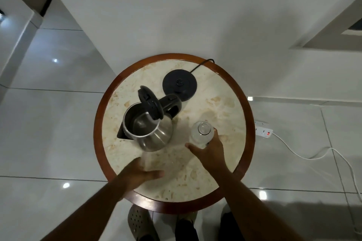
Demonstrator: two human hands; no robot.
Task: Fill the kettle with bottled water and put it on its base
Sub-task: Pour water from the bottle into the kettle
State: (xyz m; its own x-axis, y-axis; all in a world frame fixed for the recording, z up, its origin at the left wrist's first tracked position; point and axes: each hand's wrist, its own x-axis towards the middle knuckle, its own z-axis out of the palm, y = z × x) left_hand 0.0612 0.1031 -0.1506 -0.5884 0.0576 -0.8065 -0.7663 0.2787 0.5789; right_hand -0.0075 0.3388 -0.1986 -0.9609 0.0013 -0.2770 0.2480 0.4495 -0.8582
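A steel kettle (150,131) with a black handle stands on the round marble-topped table (225,115), its black lid (149,101) flipped up and the inside showing. Behind it to the right lies the black round base (179,84) with its cord running off the far edge. A clear plastic bottle (201,133) stands upright right of the kettle, its mouth uncapped. My right hand (207,152) wraps around the bottle from the near side. My left hand (141,174) hovers blurred over the table's near edge, just in front of the kettle; I cannot tell whether it holds anything.
The table has a brown wooden rim (98,123) and stands against a white wall. A white power strip (263,129) with a white cable lies on the glossy tiled floor at the right. Sandalled feet (137,223) show below the table's near edge.
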